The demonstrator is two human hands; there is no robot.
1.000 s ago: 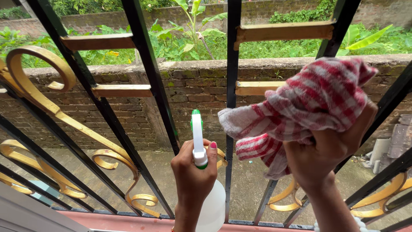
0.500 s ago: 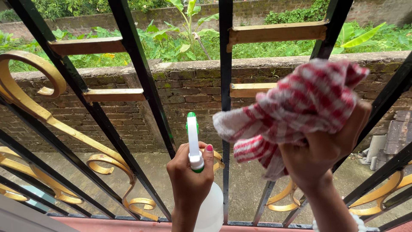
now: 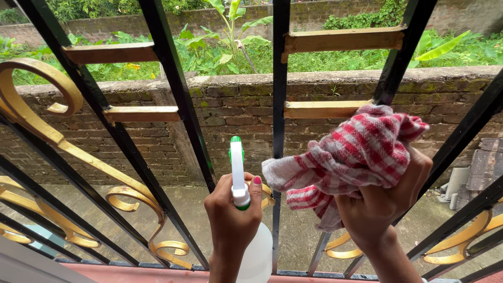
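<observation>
At the left we see the black window grille (image 3: pixel 173 99) with gold scrolls. Our left hand (image 3: pixel 230 220) closes its fingers around a white spray bottle (image 3: pixel 238 173), nozzle up; we cannot tell how much liquid it holds. Our right hand (image 3: pixel 382 204) grips a bunched red checked cloth (image 3: pixel 351 152) against a slanted bar, so wiping seems in hand; next, firm pressure along it.

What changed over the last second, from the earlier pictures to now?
The right hand, still bunching the red-and-white checked cloth, slid down the slanted black bar, so the cloth now sits lower. The left hand kept its grip on the spray bottle, nozzle up, in the same place. Nothing was let go.
</observation>
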